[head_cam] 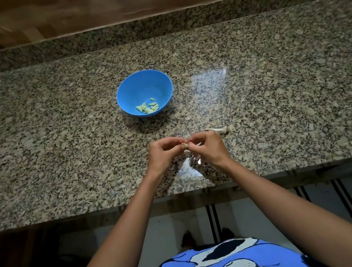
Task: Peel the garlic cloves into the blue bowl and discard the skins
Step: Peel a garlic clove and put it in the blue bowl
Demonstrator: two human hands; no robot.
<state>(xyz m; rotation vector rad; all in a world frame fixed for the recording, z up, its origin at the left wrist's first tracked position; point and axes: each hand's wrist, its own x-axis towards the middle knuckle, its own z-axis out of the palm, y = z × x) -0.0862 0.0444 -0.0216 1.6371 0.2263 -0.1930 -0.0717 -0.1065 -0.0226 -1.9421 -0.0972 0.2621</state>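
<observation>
A person stood at a speckled granite counter (pixel 54 129), both bare forearms reaching forward. The left hand (pixel 162 153) and right hand (pixel 209 148) met just above the counter's near half. Each grip was closed narrowly on one small garlic clove (pixel 186 146), pinched between the curled fingertips of both hands. How much skin remained on it was too small to tell.

The blue bowl (pixel 140 86) sat farther back and a little to the left, well apart from the hands. A small heap of peeled cloves (pixel 148 108) lay in its bottom. A dry garlic stalk (pixel 216 130) lay on the counter just beyond the right hand.

The step in hand appeared to be stripping this clove. It would likely go best with one hand holding the clove steady while the other's nails lifted the papery skin from one end. The skin should come away over the counter, so no scraps reached the bowl.
</observation>
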